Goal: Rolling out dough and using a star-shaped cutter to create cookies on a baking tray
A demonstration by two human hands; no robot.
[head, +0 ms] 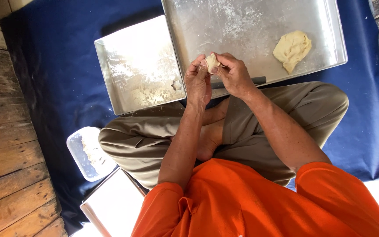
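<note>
An orange shirt [242, 202] and khaki trousers [145, 140] are seen nearest, legs crossed on a blue mat [49, 66]. A plastic tub [88, 153] is sat by the knee on the left. Further out, a small dough ball [212, 62] is pinched between both hands, left hand [198, 83] and right hand [233, 75] each closed on it, just above the trays. A floury tray [132, 66] with a star cutter [176, 85] is overlapped by a bigger tray [251, 26], where a dough lump [291, 49] is left lying.
</note>
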